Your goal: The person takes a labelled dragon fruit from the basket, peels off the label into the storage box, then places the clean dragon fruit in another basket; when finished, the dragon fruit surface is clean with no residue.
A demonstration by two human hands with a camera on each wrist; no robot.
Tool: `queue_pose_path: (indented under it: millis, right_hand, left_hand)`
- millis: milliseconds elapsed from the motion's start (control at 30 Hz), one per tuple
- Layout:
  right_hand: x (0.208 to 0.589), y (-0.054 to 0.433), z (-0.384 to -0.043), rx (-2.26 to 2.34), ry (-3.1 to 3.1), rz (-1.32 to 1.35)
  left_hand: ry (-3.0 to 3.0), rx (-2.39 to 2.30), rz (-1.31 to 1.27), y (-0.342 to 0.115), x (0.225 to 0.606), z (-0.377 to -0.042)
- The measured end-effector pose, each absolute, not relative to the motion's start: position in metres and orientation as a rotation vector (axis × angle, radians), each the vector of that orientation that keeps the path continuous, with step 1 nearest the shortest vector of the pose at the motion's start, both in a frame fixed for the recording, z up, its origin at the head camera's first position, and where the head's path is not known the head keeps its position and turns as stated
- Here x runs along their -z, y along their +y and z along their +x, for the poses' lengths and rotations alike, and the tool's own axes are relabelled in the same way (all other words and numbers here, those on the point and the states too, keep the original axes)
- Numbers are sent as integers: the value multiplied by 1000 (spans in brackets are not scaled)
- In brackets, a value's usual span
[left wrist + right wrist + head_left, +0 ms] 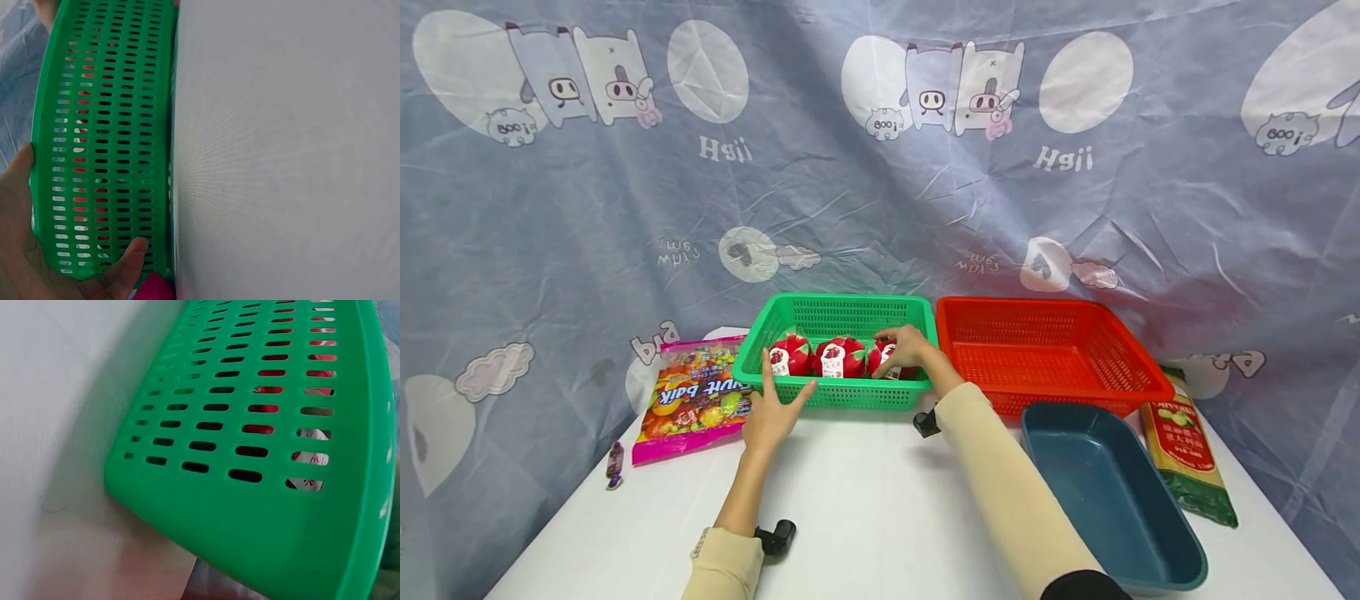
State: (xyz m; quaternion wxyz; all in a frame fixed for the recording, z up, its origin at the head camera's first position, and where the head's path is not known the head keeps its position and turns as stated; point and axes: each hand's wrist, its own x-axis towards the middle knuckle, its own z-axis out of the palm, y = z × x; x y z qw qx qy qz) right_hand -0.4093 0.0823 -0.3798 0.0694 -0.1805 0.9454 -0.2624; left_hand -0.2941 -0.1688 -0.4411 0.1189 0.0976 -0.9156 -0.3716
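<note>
In the head view a green basket [842, 393] stands near the back curtain. Three round red packs with white labels and green leaf patterns sit in a row inside: a left pack [790, 357], a middle pack [841, 358] and a right pack [887, 357]. My right hand [904, 346] reaches over the rim and grips the right pack, partly covering it. At the basket's front left, my left hand [769, 417] has its thumb and index finger spread at the rim. In the left wrist view a fingertip [134, 249] lies against the slotted wall.
A red basket [1120, 395] adjoins the green one on the right. Before it stands a dark blue tub [1108, 492], with a red, tan and green packet [1183, 450] alongside. A candy bag [696, 396] and a wrapped candy [615, 465] lie left.
</note>
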Motion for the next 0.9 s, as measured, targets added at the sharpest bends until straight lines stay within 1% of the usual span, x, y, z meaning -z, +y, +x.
queue_pose_path:
  millis: [167, 267, 400, 533, 700, 900]
  right_hand:
    - [382, 83, -407, 771, 2892, -553]
    - [377, 84, -406, 746, 2922, -603]
    - [358, 87, -404, 784, 2926, -662]
    - [333, 94, -394, 908, 2902, -685]
    - [302, 106, -366, 1091, 2916, -676]
    - [273, 123, -310, 1295, 2902, -637]
  left_hand:
    - [-2687, 1085, 287, -168, 443, -294]
    - [-2688, 1082, 287, -169, 443, -293]
    - [-2676, 1088, 275, -169, 440, -294]
    - [-2675, 1083, 274, -169, 439, -294]
    - [-2688, 1074, 283, -169, 439, -294]
    - [-2686, 1081, 287, -168, 439, -292]
